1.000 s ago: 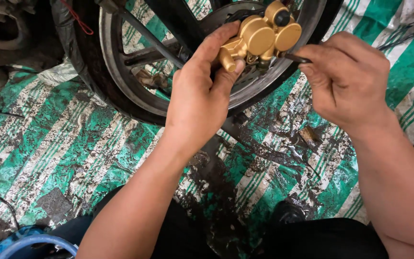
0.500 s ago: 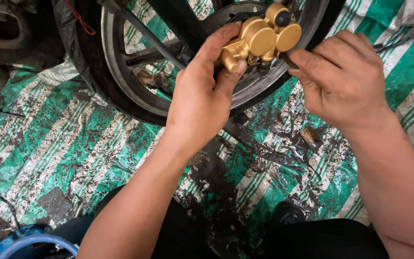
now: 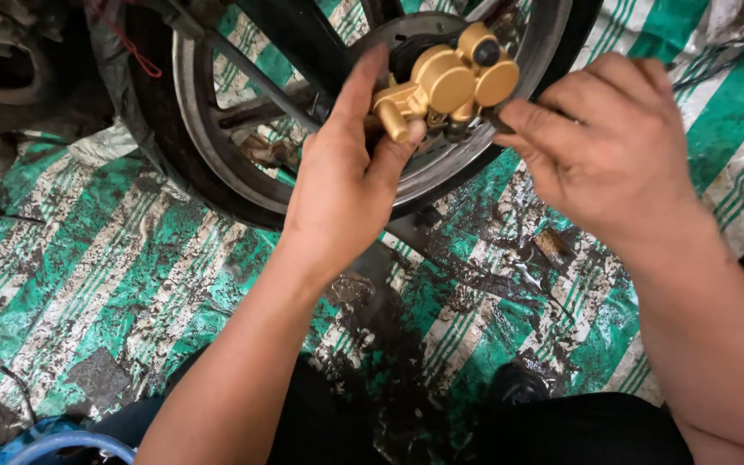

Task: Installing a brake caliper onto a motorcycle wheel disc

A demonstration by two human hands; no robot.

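Both hands worked at a gold brake caliper [image 3: 446, 82] held up against a motorcycle wheel [image 3: 217, 146]. Underneath lay a green-and-white striped tarp [image 3: 88, 267], grimy and blotched with dark grease, spread over the floor. The left hand [image 3: 346, 185] gripped the caliper from below, thumb and fingers pinching its lower body. The right hand [image 3: 609, 146] sat just beside it on the right, fingers curled closed on a small dark tool [image 3: 499, 119] whose tip met the caliper's underside. The caliper was cast metal, smooth and rounded, with two domed caps. Behind it, the wheel showed a black tyre, a dull grey rim and spokes.
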